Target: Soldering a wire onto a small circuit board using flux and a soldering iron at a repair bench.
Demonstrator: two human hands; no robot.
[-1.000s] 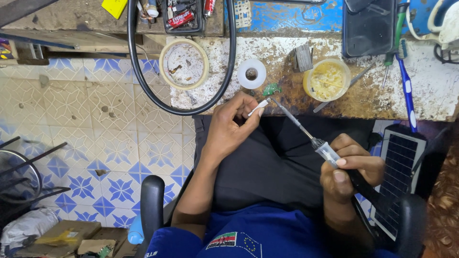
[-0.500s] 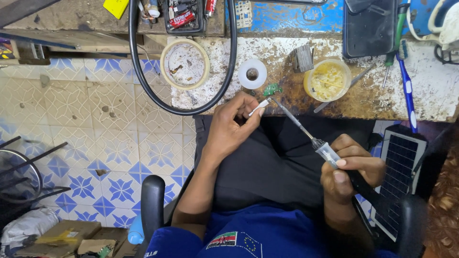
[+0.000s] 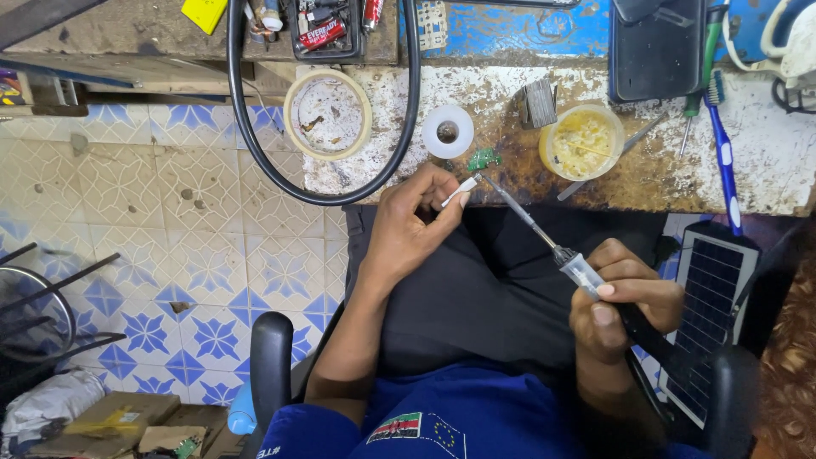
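Observation:
My left hand (image 3: 412, 223) pinches a small white plug-like part (image 3: 460, 190) between thumb and fingers, just in front of the worn workbench edge (image 3: 595, 194). My right hand (image 3: 620, 297) grips the handle of a soldering iron (image 3: 544, 238). Its metal tip points up and left and meets the end of the white part. A tiny green circuit board (image 3: 484, 159) lies on the bench right above the tip. Both hands hover over my lap in dark trousers.
On the bench sit a yellow tub of paste (image 3: 580, 141), a white tape roll (image 3: 448, 131), a large tape ring (image 3: 328, 114), a black cable loop (image 3: 255, 144), a blue toothbrush (image 3: 724, 157) and a black device (image 3: 656, 49). A small solar panel (image 3: 710, 314) rests at my right. Tiled floor lies left.

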